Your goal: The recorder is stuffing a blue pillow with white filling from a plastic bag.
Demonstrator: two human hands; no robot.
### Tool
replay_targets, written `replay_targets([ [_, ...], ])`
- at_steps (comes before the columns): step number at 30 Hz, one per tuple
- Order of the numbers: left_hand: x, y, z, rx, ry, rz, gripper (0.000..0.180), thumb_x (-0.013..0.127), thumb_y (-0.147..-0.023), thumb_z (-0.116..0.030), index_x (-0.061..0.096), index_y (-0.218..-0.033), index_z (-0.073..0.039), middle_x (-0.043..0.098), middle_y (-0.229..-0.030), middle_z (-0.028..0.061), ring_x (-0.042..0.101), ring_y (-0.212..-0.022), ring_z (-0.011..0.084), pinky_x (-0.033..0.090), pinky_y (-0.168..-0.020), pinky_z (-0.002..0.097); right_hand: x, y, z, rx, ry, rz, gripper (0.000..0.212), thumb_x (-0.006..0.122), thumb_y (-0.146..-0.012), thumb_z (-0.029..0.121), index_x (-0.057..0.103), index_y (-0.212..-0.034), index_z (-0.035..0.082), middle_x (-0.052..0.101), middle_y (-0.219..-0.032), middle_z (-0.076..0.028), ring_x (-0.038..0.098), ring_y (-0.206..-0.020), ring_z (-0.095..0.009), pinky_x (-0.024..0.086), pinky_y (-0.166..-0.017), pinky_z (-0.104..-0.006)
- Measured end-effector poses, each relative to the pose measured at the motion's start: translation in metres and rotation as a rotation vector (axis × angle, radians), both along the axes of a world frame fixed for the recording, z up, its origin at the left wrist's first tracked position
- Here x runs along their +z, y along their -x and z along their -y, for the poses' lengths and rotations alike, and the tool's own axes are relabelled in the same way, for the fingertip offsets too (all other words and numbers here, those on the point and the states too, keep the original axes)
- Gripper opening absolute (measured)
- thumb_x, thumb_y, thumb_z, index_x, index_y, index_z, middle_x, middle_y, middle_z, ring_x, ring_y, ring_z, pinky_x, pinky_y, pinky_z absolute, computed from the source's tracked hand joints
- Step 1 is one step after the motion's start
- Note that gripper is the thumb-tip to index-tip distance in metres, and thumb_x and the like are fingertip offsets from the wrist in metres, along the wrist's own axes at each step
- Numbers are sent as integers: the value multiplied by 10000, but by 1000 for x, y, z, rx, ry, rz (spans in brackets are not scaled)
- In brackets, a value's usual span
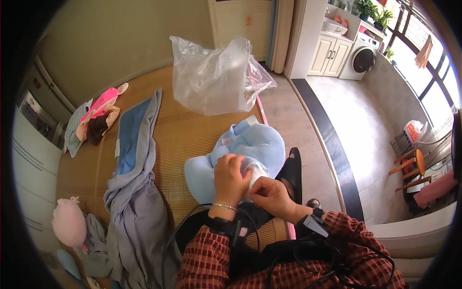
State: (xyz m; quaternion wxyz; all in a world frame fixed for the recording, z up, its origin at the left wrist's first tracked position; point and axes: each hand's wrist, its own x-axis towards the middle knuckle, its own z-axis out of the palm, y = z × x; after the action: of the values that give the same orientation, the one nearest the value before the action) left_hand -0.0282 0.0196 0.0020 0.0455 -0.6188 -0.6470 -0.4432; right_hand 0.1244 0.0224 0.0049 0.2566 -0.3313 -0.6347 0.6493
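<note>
A puffy light blue cushion (260,142) lies in front of me at the mat's edge, with a small pale tag near its far end. On its near side is a bunched piece of clear, whitish plastic (256,169), crumpled between my hands. My left hand (230,179) rests over the cushion, its fingers curled against the plastic. My right hand (273,196) is closed in a pinch at the lower end of the plastic. The exact grip of the left fingertips is partly hidden.
A large clear plastic bag (211,77) stands crumpled beyond the cushion. Left of it lie a grey-and-blue blanket (137,207), a pink plush toy (70,224) and folded clothes (98,115) on the woven mat (178,139). A black cable (180,224) loops near my left wrist. A wooden stool (413,164) stands far right.
</note>
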Motion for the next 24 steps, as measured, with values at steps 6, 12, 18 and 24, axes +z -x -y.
replay_targets([
  [6, -15, 7, 2, -97, 79, 223, 75, 602, -710, -55, 565, -774, -43, 570, -766, 116, 554, -767, 328, 451, -672, 412, -18, 10, 0, -184, -752, 195, 389, 572, -717, -53, 518, -1100, -19, 560, -1019, -179, 594, -884, -290, 488, -790, -340],
  [12, -14, 4, 3, -180, 143, 304, 85, 588, -789, -99, 544, -782, -27, 589, -739, 147, 572, -686, 344, 465, -607, 395, -20, 23, -13, -11, -845, 378, 434, 502, -671, -46, 437, -1099, -90, 488, -1022, -288, 485, -977, -442, 400, -890, -446],
  [18, -12, 0, 4, -199, 212, 348, 171, 522, -862, -179, 517, -764, -40, 575, -688, 178, 560, -648, 392, 444, -557, 445, -38, 34, -38, 89, -941, 611, 63, 614, -664, 143, 605, -662, 81, 588, -621, -119, 590, -622, -344, 476, -632, -460],
  [24, -7, -3, 6, -209, 287, 261, 192, 520, -848, -197, 495, -724, -53, 564, -635, 165, 550, -600, 387, 426, -529, 462, -71, 42, -61, 400, -875, 938, 252, 506, -797, 343, 625, -756, 125, 649, -811, -79, 624, -823, -277, 485, -738, -396],
])
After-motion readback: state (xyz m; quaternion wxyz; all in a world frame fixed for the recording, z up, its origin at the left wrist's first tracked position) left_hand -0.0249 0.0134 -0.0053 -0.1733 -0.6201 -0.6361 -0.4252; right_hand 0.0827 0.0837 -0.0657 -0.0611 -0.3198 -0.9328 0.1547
